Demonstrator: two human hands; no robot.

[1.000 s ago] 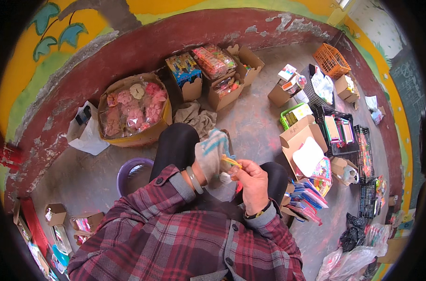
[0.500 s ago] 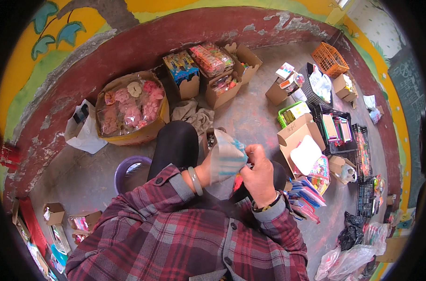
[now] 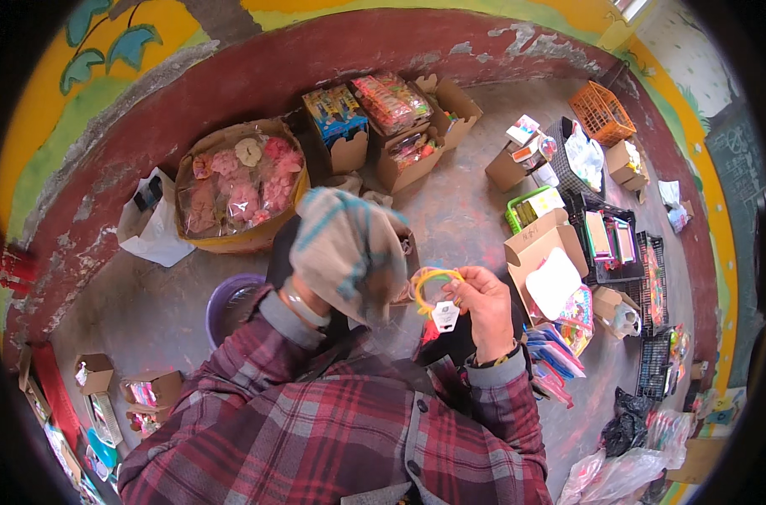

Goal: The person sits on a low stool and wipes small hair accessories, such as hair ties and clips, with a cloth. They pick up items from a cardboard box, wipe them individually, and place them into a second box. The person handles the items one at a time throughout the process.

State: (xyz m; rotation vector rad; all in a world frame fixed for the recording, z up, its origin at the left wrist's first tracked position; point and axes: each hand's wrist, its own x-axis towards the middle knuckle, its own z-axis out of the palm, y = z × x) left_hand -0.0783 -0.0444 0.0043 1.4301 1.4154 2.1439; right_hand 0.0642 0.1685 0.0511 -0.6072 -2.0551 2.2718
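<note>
R hand [image 3: 486,305] pinches yellow ring [image 3: 433,284] w/ tag; L hand [image 3: 347,252] holds cloth.

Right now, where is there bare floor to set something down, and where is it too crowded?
Bare concrete floor lies between the open cardboard boxes by the wall and the green basket. Another free patch lies left of the purple tub, below the white bag. The right side, around the black trays, is packed.
</note>
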